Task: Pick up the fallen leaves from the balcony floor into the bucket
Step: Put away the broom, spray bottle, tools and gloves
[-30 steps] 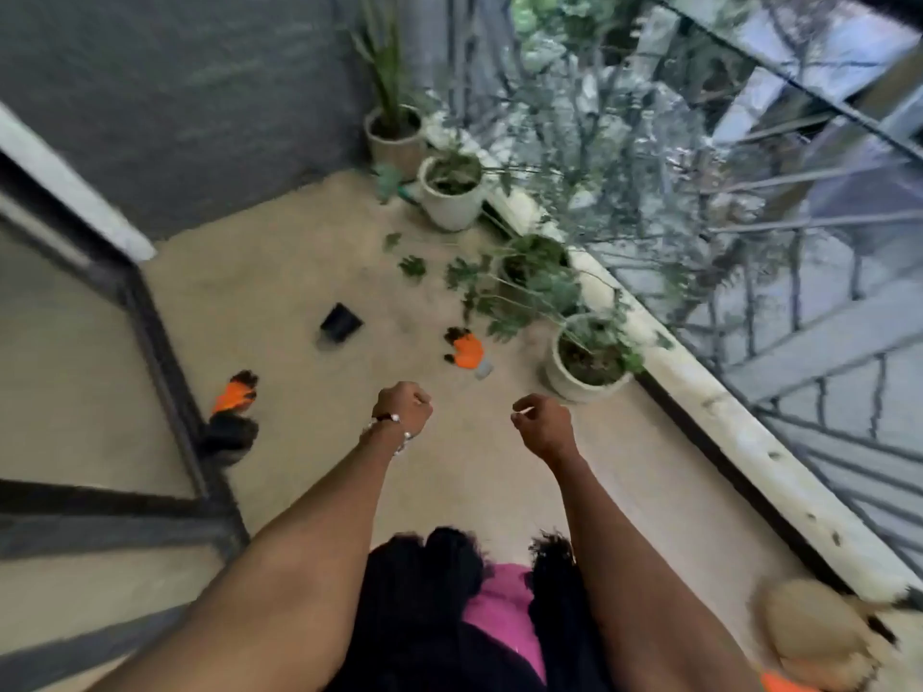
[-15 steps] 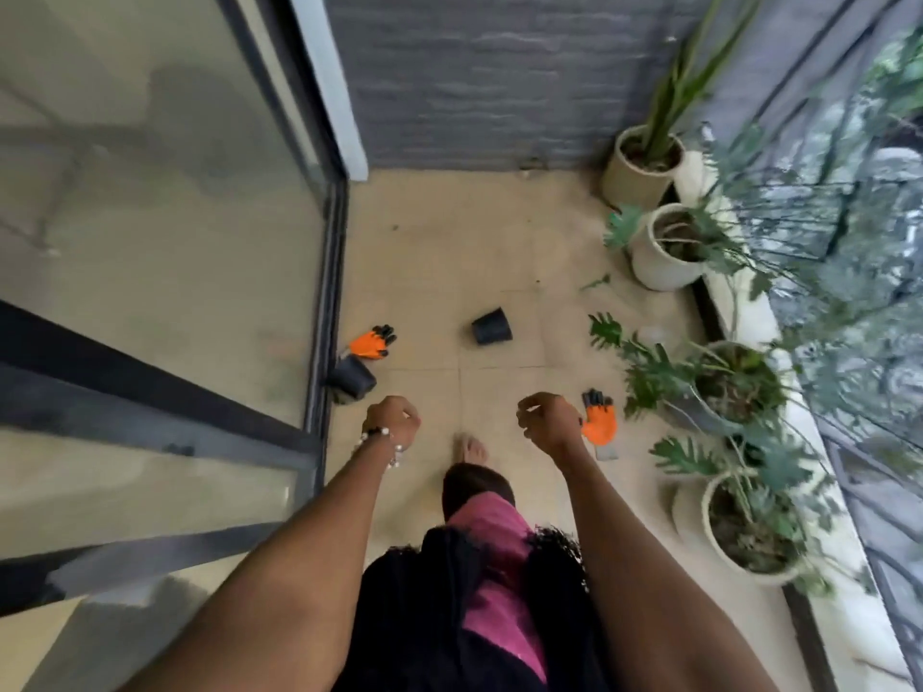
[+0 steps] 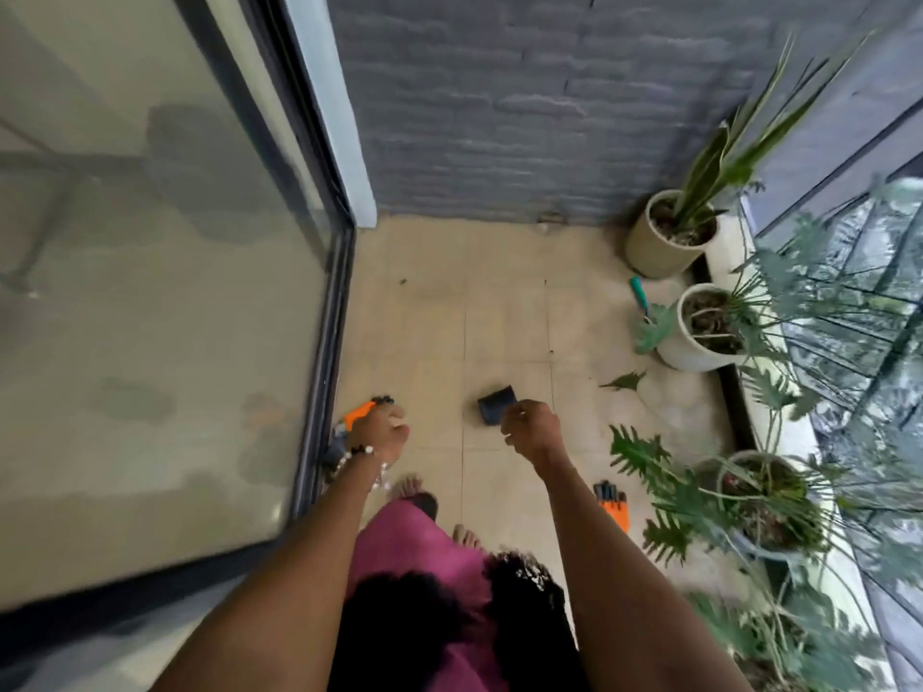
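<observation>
Left hand curled, seemingly empty (beaded wrist), right hand fisted on nothing visible, both arms outstretched above balcony floor

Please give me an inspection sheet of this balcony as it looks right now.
Surface: beige tiled floor.
Job's things: one fallen leaf on the tiles beside the white pot; no bucket seen.
Clutter: small black pot tipped over; orange glove by the door track; second orange glove near the plants; teal tool.
Hands: left hand and right hand curled, holding nothing visible.
Cables: nothing seen.
Surroundings: glass door, grey wall, potted plants along the railing.
</observation>
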Demonstrator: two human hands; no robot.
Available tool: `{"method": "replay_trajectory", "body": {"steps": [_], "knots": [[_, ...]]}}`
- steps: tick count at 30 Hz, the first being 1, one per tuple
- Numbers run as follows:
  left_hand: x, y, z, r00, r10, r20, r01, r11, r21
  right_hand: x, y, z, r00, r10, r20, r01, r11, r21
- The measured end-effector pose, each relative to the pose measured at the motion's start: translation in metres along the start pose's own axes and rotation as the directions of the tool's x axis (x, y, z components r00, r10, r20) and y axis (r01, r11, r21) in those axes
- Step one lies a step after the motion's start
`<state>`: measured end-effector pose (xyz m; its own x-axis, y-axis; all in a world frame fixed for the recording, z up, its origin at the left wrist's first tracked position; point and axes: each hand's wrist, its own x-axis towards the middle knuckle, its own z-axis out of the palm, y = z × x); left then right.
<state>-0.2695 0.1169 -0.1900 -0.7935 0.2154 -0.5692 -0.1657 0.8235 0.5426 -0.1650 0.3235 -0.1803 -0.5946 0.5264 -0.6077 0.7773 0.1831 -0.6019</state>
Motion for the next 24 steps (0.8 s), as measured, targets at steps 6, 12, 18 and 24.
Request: {"method": "replay_trajectory", "body": {"steps": [6,12,18,24], "knots": [[0.101,0.069,-0.039,0.992,0.105,0.063,-0.112,0.988,0.109,0.066,-0.051,-0.021,0.989,0.061,-0.136,-0.045,0.992,0.117],[0.173,0.153,-0.075,0.97,0.19,0.152,-0.218,0.957,0.19,0.117,-0.082,-0.046,0.953,0.176,-0.245,-0.106,0.956,0.274],[0.248,0.239,-0.06,0.932,0.261,0.252,-0.326,0.907,0.267,0.174,-0.098,-0.094,0.905,0.297,-0.306,-0.166,0.906,0.389],[0.32,0.35,-0.008,0.865,0.302,0.4,-0.45,0.82,0.354,0.252,-0.09,-0.159,0.836,0.45,-0.314,-0.223,0.802,0.555]]}}
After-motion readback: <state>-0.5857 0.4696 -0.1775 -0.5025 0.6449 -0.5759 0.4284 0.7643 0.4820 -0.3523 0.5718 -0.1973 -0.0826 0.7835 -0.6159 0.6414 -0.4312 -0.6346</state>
